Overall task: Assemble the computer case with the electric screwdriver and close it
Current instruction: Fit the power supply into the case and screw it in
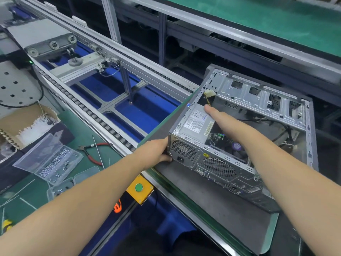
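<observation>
Our left hand (156,151) curls its fingers around the near-left rear corner of the open computer case (239,137), which lies on its side on the grey pallet (203,196) at right; our right hand (224,120) lies flat, fingers straight, on the power supply (196,124). With that single corner grip, we risk the case pivoting or sliding off the pallet's near edge, or our right fingers snagging the loose cables (282,126) inside.

We see bright, even overhead light with soft, faint shadows. Mild glare sits on the clear plastic box (49,157). Wide-angle distortion bends the conveyor rails (103,47) near the edges, and corners look slightly soft.
</observation>
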The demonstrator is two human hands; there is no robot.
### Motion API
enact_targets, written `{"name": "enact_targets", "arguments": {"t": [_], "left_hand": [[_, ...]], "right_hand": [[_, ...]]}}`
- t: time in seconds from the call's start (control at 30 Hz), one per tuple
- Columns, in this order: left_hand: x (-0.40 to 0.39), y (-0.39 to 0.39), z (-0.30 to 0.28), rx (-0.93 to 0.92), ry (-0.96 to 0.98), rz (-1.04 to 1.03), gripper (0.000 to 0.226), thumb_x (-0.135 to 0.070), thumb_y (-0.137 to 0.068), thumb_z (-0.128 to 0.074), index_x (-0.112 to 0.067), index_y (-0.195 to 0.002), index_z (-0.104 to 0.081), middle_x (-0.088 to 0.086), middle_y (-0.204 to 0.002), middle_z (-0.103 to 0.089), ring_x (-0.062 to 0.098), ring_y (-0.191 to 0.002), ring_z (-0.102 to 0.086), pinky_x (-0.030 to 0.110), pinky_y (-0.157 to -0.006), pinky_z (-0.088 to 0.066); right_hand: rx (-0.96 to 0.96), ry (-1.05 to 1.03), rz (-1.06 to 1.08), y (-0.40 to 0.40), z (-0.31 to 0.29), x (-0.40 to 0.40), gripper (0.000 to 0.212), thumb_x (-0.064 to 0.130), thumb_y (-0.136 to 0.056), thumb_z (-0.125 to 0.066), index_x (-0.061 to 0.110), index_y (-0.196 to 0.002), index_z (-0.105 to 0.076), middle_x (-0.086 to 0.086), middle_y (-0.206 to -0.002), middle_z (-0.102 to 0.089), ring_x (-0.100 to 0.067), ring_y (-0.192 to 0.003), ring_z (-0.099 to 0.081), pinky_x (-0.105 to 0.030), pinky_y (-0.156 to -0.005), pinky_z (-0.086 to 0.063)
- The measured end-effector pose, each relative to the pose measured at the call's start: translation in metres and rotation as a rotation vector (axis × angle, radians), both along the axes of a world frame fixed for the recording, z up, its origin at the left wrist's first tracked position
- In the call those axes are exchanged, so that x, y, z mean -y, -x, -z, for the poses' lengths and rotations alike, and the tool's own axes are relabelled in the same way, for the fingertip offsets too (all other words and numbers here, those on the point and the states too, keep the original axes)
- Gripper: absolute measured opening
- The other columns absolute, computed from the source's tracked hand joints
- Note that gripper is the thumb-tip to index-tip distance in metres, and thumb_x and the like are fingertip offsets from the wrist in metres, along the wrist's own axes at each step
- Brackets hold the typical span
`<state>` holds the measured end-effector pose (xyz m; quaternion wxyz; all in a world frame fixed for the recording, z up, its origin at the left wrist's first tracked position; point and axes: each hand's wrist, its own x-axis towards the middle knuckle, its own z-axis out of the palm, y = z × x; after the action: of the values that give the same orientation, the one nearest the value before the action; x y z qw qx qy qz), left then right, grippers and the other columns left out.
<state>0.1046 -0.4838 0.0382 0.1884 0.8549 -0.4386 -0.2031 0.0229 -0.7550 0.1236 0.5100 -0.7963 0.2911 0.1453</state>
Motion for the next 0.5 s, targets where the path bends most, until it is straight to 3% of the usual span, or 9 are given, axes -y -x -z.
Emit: {"name": "enact_targets", "arguments": {"t": [0.07, 0.17, 0.23, 0.3, 0.4, 0.5], "left_hand": [[-0.003, 0.007, -0.004, -0.012, 0.026, -0.031, 0.053, -0.048, -0.086, -0.074, -0.037, -0.127, -0.042, -0.013, -0.112, -0.067, 0.015, -0.099, -0.063, 0.027, -0.081, -0.045], [-0.014, 0.019, -0.017, -0.088, 0.04, -0.046, 0.076, -0.068, -0.077, -0.073, -0.047, -0.133, -0.026, -0.027, -0.101, -0.059, 0.001, -0.088, -0.058, 0.009, -0.07, -0.037], [-0.02, 0.021, -0.031, -0.153, 0.118, -0.085, 0.097, -0.078, -0.069, -0.072, -0.057, -0.145, -0.016, -0.028, -0.132, -0.055, -0.001, -0.116, -0.057, 0.007, -0.082, -0.037], [-0.026, 0.017, -0.047, -0.161, 0.221, -0.111, 0.119, -0.081, -0.065, -0.074, -0.062, -0.152, 0.005, -0.03, -0.159, -0.027, -0.005, -0.139, -0.037, 0.018, -0.101, -0.036], [-0.027, 0.008, -0.076, 0.045, 0.248, -0.042, 0.12, -0.084, -0.068, -0.07, -0.056, -0.154, 0.009, -0.028, -0.167, -0.003, -0.008, -0.15, -0.012, 0.03, -0.117, -0.026], [-0.014, 0.001, -0.097, 0.414, 0.225, 0.172, 0.11, -0.082, -0.08, -0.058, -0.034, -0.163, -0.005, -0.013, -0.171, -0.004, 0.0, -0.154, -0.004, 0.038, -0.125, -0.017]], "right_hand": [[0.022, 0.015, 0.02, 0.0, 0.003, -0.003, 0.076, 0.097, -0.073, -0.044, 0.042, -0.114, -0.076, 0.02, -0.127, -0.067, -0.013, -0.124, -0.051, -0.045, -0.108, -0.028], [0.08, 0.038, 0.064, -0.001, 0.007, -0.005, 0.064, 0.094, -0.072, -0.047, 0.046, -0.099, -0.081, 0.023, -0.106, -0.076, -0.006, -0.109, -0.063, -0.04, -0.101, -0.033], [0.133, 0.033, 0.073, -0.002, 0.009, -0.005, 0.048, 0.092, -0.075, -0.049, 0.057, -0.092, -0.077, 0.025, -0.095, -0.077, -0.004, -0.102, -0.066, -0.04, -0.101, -0.038], [0.168, 0.028, 0.121, 0.0, 0.009, -0.004, 0.043, 0.095, -0.071, -0.051, 0.061, -0.082, -0.075, 0.035, -0.09, -0.07, 0.002, -0.097, -0.059, -0.039, -0.099, -0.036], [0.181, 0.016, 0.166, 0.002, 0.007, -0.003, 0.042, 0.095, -0.07, -0.051, 0.057, -0.071, -0.071, 0.042, -0.085, -0.054, 0.003, -0.09, -0.051, -0.037, -0.097, -0.032], [0.205, -0.001, 0.111, 0.003, 0.007, -0.004, 0.04, 0.09, -0.074, -0.052, 0.06, -0.081, -0.077, 0.028, -0.089, -0.074, 0.002, -0.097, -0.06, -0.038, -0.098, -0.039]]}}
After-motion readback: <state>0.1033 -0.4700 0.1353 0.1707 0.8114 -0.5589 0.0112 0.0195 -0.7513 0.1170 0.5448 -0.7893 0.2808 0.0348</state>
